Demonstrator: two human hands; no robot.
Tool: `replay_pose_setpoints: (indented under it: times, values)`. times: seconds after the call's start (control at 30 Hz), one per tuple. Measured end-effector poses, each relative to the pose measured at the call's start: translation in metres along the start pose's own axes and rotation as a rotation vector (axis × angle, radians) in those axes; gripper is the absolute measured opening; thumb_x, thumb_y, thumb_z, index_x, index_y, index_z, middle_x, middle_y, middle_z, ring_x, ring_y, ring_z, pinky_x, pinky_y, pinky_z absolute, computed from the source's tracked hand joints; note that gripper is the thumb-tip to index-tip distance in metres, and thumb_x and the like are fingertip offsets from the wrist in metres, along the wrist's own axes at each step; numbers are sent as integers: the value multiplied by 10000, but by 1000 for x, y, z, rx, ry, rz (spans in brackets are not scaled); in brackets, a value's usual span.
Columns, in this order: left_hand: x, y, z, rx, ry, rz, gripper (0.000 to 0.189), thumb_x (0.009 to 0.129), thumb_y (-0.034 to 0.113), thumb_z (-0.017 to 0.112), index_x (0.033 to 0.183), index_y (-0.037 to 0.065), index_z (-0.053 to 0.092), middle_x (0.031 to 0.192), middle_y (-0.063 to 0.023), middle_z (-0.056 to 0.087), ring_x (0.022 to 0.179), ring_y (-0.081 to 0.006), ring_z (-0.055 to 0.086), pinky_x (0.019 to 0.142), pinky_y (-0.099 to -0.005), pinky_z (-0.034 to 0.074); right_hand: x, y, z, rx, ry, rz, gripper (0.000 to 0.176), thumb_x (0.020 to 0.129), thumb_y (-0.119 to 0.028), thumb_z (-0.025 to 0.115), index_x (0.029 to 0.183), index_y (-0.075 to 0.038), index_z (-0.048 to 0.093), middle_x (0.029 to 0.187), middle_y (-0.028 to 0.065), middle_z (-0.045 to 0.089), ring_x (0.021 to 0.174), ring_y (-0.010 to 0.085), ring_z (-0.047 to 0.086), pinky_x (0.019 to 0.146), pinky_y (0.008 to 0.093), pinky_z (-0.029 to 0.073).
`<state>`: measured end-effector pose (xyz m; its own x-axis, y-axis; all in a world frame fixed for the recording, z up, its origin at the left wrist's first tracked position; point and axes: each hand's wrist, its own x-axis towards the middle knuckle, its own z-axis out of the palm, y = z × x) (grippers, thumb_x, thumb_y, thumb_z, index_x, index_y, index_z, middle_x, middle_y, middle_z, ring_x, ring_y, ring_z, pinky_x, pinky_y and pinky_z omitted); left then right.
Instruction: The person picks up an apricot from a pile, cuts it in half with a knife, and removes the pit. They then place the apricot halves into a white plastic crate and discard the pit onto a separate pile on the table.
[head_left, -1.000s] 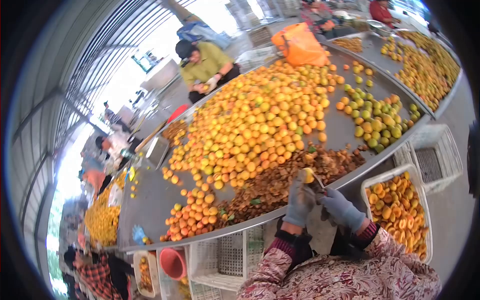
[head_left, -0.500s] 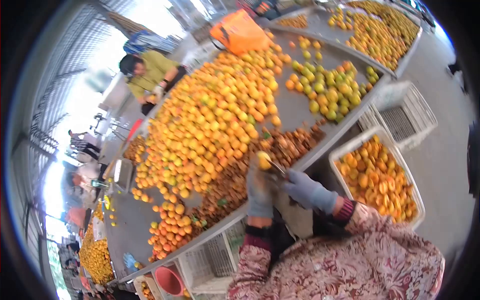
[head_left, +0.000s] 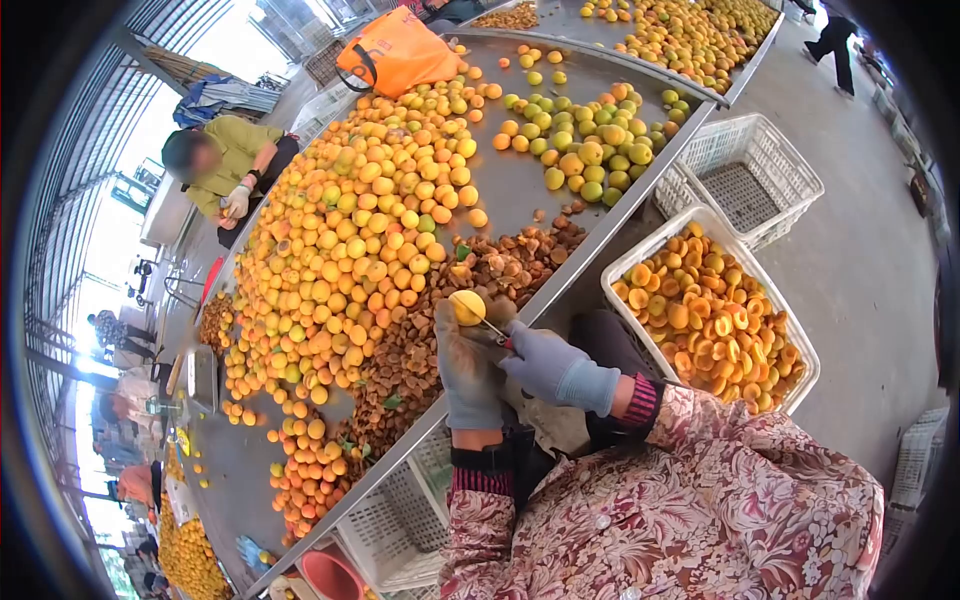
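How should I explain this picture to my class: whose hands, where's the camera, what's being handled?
No machine here: these are a person's own gloved hands, seen by a camera worn on their head. The left hand holds a yellow fruit; the right hand grips a slim red-handled tool reaching to that fruit. On the metal table lie a heap of orange-yellow fruit, some greener fruit and brown pieces. Beside the table, a pale crate holds cut fruit.

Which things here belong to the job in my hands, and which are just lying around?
Seemingly in the job:
- yellow fruit, left hand
- red-handled tool, right hand
- whole-fruit pile
- crate of opened fruit

Probably just lying around:
- orange bag
- blue glove
- reddish bucket
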<state>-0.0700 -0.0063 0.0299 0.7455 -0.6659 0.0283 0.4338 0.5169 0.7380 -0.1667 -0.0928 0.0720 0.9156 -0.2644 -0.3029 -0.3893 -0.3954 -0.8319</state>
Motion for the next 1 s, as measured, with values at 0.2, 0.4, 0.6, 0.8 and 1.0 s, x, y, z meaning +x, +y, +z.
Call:
replay_pose_setpoints:
  times: [0.2, 0.4, 0.6, 0.8, 1.0]
  values:
    - [-10, 4, 21, 65, 151, -87, 550, 923, 539, 384, 1024, 27, 559, 889, -164, 652, 733, -263, 625, 707, -373, 515, -3, 2, -2, -35, -8, -3, 359, 892, -306, 479, 1038, 19, 441, 962, 239, 599, 962, 378, 576, 837, 423, 455]
    - [-10, 10, 19, 235, 64, -2, 530, 927, 517, 397, 1142, 37, 462, 1012, -216, 614, 843, -291, 634, 740, -416, 538, -5, -6, -8, 30, -22, 2, 342, 891, -295, 485, 1027, 15, 437, 947, 223, 605, 932, 384, 583, 814, 436, 457]
    - [-8, -4, 2, -63, 64, -135, 491, 913, 517, 434, 1035, 52, 531, 987, -205, 642, 923, -283, 621, 804, -411, 502, -2, 18, 17, -69, 77, -58, 343, 892, -288, 487, 1041, 12, 417, 913, 233, 605, 902, 403, 576, 781, 452, 456]
    - [-6, -19, 6, -94, 153, -34, 472, 912, 512, 436, 1059, 68, 501, 905, -124, 630, 943, -305, 603, 782, -435, 513, -5, 27, 19, -48, 84, -47, 344, 879, -277, 511, 1041, 9, 410, 905, 244, 599, 893, 413, 569, 760, 462, 454]
    - [0, -5, 11, 24, 311, -126, 432, 917, 521, 422, 877, 97, 497, 649, -48, 526, 652, -206, 539, 627, -350, 467, -8, 20, 19, -68, 78, -73, 335, 876, -278, 513, 1033, 1, 414, 915, 236, 603, 903, 406, 575, 770, 459, 455]
